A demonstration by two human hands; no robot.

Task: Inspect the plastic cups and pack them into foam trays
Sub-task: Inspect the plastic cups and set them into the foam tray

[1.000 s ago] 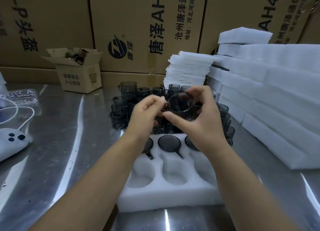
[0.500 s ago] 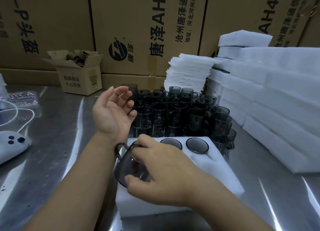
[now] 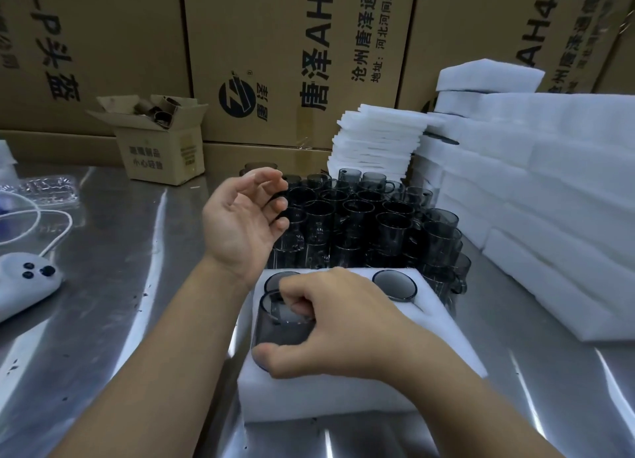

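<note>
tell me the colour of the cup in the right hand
Translucent smoky grey; the cup in the right hand shows best in the head view.

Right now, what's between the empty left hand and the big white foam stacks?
A crowd of smoky grey plastic cups standing together, shown in the head view.

Smoky grey cups (image 3: 357, 223), white foam tray (image 3: 429, 327), brown black-lettered cartons (image 3: 275, 55).

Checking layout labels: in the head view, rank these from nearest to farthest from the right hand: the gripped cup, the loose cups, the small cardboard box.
1. The gripped cup, in the right hand, at the near left of the foam tray.
2. The loose cups, just behind the tray.
3. The small cardboard box, far back left.
</note>
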